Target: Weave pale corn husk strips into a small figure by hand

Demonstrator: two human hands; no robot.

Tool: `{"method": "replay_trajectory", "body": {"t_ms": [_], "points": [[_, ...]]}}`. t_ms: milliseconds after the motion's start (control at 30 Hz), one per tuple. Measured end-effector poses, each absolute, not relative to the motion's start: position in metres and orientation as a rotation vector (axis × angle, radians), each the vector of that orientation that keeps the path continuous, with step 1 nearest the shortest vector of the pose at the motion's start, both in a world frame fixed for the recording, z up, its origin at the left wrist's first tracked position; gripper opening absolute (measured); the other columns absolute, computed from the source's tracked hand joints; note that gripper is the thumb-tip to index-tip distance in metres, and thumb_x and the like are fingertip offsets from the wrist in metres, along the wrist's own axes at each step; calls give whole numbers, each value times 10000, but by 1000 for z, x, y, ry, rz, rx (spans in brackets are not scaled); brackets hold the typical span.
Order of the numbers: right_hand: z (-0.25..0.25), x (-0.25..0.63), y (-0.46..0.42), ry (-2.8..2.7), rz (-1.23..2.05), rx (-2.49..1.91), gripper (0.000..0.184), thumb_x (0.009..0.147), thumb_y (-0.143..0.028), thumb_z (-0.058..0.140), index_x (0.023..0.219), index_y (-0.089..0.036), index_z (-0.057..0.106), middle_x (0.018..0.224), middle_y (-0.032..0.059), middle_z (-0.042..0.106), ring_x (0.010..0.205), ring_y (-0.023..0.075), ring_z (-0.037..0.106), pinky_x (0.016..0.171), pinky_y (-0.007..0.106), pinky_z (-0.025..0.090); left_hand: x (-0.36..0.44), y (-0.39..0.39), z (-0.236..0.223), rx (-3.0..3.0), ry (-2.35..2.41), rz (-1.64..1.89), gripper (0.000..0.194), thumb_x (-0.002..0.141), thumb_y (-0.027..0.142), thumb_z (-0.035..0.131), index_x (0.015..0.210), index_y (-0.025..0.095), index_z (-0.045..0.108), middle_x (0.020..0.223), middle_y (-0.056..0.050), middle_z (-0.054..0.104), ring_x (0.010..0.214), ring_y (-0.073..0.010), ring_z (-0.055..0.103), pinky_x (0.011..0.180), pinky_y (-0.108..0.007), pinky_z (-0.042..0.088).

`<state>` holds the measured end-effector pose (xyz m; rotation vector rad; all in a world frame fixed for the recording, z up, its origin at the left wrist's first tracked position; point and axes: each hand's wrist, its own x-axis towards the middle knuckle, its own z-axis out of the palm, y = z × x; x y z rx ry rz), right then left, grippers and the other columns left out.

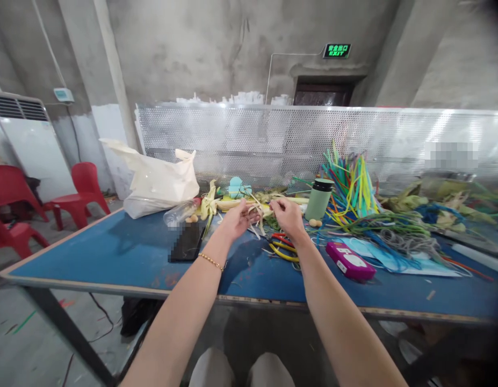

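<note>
Above the table's middle, my left hand (237,220) has its palm partly turned up and its fingers curled about a thin pale strip (254,216), which looks like dried husk. Close to its right, my right hand (288,216) is closed in a pinch; what lies between its fingertips is too small to make out. Loose strip ends hang between the two hands. Below the right hand lie pliers or cutters with red and yellow handles (284,250). Husk pieces (208,204) are scattered behind the left hand.
A black tablet or phone (186,244) lies left on the blue table (99,258), before a white bag (162,180) and clear bottle (178,213). Rightward are a green flask (319,200), purple box (349,260), coloured strips (359,188), tangled cords (405,239) and blue masks (418,264).
</note>
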<state>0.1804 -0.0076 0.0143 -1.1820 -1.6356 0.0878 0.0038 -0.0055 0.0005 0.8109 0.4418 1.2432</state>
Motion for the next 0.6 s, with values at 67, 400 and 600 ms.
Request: {"method": "replay_trajectory", "body": {"t_ms": [67,400,600], "points": [[16,177,-13,-1704,165,-1183,416,897,-503,518,667,-176,634,624,46,623,615,176,550,620,301,403,3,-6,2,807,415,1229,343,930,417,662,830,92,706,862,-151,746,849,-222,719,920,-385,549],[17,157,-30,-1828,631,-1035,430,773,-581,664,712,-157,700,687,59,690,669,191,617,676,298,483,8,-4,-5,923,378,1432,300,547,184,939,747,92,736,709,-56,716,659,-138,638,759,-316,520],[11,155,-26,-1770,616,-1060,433,709,-580,704,645,-154,666,620,28,630,604,151,542,605,277,426,7,-5,-4,952,428,1510,353,467,233,966,721,100,760,687,-62,713,657,-131,619,734,-300,489]]}}
